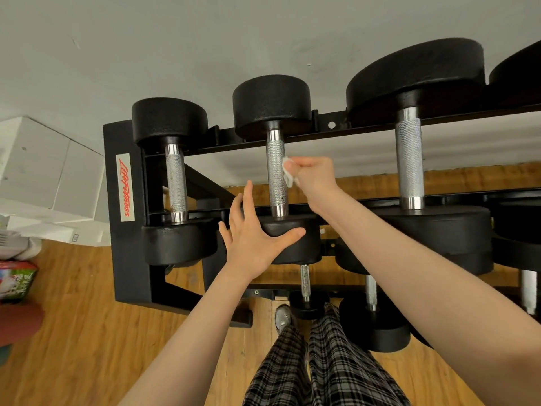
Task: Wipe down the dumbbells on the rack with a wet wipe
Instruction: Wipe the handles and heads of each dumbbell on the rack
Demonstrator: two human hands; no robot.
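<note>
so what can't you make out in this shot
Head view only:
- wipe: mostly hidden in the right hand.
- Middle dumbbell: near end partly covered by the left hand.
- Far-right dumbbell: cut off by the frame edge.
- Lower shelf: blocked by arms and upper dumbbells.

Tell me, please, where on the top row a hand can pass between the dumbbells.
Open gaps lie between the left handle and the middle handle, and between the middle handle and the big handle; the right hand with the wipe fills part of that one. The left hand crowds the near heads.
</note>
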